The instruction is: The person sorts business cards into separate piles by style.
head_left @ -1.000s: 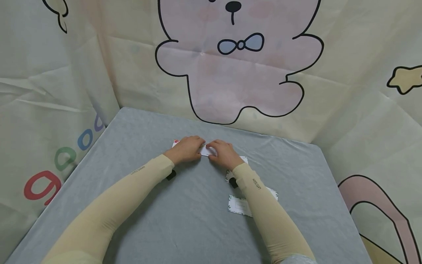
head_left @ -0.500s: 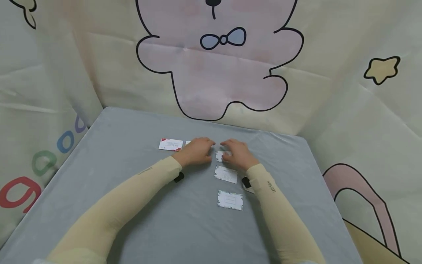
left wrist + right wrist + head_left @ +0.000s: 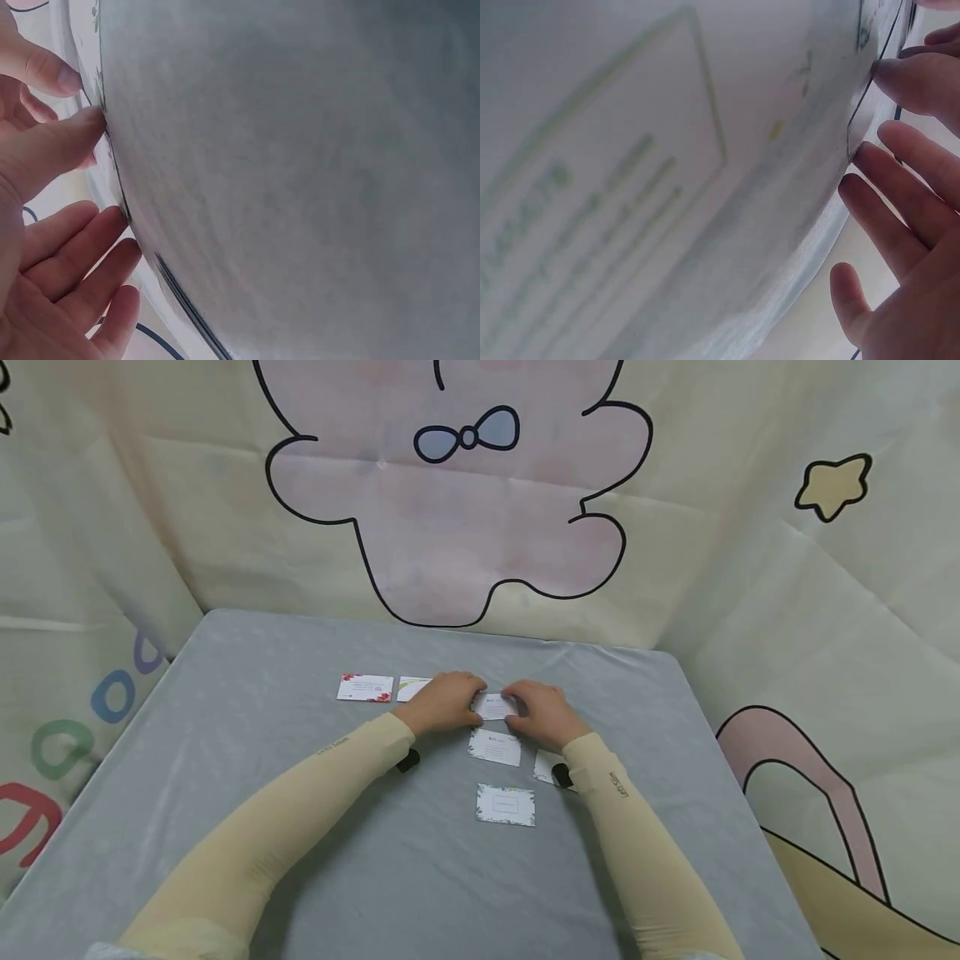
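Observation:
In the head view a white printed business card (image 3: 495, 707) lies on the grey cloth between both hands. My left hand (image 3: 444, 703) holds its left end, thumb at the near corner and fingertips at the far one. At the right end my right hand (image 3: 549, 717) holds it likewise, thumb near and forefinger far. The left wrist view shows the left thumb (image 3: 71, 139) right at the card's dark edge line. Just left of the left hand, a card with a yellow-green stripe (image 3: 409, 687) is partly hidden by it.
A red-flowered card (image 3: 365, 687) lies further left in the same row. Nearer me are a leaf-bordered card (image 3: 495, 748) and another (image 3: 506, 806). One more card (image 3: 546, 766) sits partly under the right wrist. A printed cloth wall (image 3: 495, 552) rises behind the table.
Both hands have left a card further left and moved right to this one. The left hand has closed in on its left end; the right has drawn back to its right end. The head view has turned right.

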### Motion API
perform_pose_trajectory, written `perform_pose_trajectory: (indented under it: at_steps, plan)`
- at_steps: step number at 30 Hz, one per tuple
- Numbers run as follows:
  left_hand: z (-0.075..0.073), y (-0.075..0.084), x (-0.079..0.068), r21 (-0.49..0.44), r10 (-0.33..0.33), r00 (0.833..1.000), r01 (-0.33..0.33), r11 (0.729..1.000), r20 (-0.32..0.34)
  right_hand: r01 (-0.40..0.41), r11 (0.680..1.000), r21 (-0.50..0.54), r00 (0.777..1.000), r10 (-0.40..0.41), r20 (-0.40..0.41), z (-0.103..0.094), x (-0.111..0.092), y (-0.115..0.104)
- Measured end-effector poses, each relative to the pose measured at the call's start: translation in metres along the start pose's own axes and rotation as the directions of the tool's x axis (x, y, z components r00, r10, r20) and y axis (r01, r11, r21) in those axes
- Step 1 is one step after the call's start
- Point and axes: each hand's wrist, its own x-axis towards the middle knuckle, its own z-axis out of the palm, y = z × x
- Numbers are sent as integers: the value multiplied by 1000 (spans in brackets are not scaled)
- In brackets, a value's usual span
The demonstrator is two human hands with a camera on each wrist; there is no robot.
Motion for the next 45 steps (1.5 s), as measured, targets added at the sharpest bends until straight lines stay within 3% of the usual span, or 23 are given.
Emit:
perform_pose_trajectory:
  at_steps: [12, 25, 39, 45]
  plan:
    - [-4, -6, -6, -32, -11, 1000, 10, 999, -21, 34, 999, -1, 999, -34, 22, 1, 5, -7]
    - [-33, -17, -10, -20, 17, 996, -19, 1000, -87, 83, 996, -30, 996, -85, -40, -16, 21, -22]
    - [-32, -26, -14, -10, 13, 996, -14, 1000, -87, 87, 995, -44, 996, -88, -16, -16, 26, -30]
    - [-29, -24, -8, -20, 8, 997, -9, 1000, -75, 87, 996, -37, 996, -88, -22, -15, 26, -24]
